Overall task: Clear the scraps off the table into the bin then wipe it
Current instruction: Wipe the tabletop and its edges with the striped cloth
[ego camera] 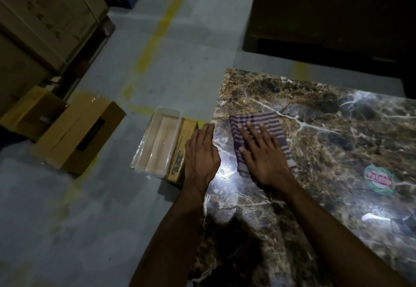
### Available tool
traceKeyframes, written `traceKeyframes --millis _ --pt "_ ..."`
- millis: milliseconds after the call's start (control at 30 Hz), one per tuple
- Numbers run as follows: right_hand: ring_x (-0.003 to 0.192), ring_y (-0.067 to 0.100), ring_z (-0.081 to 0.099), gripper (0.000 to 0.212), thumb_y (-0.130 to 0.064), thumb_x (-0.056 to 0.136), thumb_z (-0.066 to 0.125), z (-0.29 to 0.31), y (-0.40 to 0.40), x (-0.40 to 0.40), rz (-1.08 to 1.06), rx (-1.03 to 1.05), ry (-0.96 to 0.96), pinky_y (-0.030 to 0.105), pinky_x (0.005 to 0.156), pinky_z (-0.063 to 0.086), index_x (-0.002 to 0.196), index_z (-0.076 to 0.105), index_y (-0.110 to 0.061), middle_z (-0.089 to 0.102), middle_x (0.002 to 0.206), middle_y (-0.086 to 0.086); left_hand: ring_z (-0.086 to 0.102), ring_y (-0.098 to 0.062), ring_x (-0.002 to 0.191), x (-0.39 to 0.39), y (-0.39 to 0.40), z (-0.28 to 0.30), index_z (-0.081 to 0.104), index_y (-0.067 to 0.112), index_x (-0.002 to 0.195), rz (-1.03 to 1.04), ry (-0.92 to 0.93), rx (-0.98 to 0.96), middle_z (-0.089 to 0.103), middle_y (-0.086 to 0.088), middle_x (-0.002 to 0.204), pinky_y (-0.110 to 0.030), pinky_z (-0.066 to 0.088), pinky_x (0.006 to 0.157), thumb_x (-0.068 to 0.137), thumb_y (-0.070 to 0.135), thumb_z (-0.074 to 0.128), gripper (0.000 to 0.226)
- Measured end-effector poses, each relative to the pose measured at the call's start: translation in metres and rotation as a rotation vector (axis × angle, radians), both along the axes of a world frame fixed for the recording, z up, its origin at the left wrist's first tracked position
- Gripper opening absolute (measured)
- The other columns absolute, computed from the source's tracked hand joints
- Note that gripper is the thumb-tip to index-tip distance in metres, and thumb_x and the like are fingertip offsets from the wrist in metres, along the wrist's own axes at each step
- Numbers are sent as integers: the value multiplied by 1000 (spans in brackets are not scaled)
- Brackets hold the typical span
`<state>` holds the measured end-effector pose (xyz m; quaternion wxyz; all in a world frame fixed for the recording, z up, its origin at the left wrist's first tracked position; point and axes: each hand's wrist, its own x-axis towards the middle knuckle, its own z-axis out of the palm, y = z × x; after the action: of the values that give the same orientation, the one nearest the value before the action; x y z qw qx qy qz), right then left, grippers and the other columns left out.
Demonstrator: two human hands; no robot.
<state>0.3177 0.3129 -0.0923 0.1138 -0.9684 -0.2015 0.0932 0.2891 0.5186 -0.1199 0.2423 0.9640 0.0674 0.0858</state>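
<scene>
A folded purple-and-white striped cloth point(258, 124) lies on the dark marble table point(326, 129) near its left edge. My right hand point(262, 153) presses flat on the cloth with fingers spread. My left hand point(201, 151) rests with straight fingers on the table's left edge, just left of the cloth. A white rectangular bin point(157, 140) stands on the floor beside the table, below my left hand; its inside looks bare.
A round sticker point(379, 179) sits on the table to the right. A brown box point(181, 153) stands between bin and table. An open cardboard box point(76, 133) lies on the floor at left. Stacked cartons point(40, 16) fill the far left.
</scene>
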Motion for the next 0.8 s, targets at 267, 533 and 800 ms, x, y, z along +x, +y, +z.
traceKeyframes --millis 267,533,800 --pt "161 29 2 61 -47 110 15 -5 53 -12 87 11 -61 49 129 9 167 9 -27 7 174 2 41 -31 146 1 0 -1 41 10 156 58 33 -123 44 -12 159 -53 34 120 98 33 29 64" --pt "161 28 -1 63 -55 108 11 -5 39 16 -39 0 -25 48 129 5 166 4 -33 5 175 -1 43 -32 145 1 2 -5 45 10 154 53 -9 -142 48 -10 156 -52 36 118 97 27 29 62" --pt "161 27 0 61 -49 109 15 -5 55 -1 136 -16 -37 46 129 4 167 9 -31 6 175 -2 39 -27 148 -1 1 2 41 9 156 34 39 -100 44 -11 160 -47 29 124 97 32 24 66"
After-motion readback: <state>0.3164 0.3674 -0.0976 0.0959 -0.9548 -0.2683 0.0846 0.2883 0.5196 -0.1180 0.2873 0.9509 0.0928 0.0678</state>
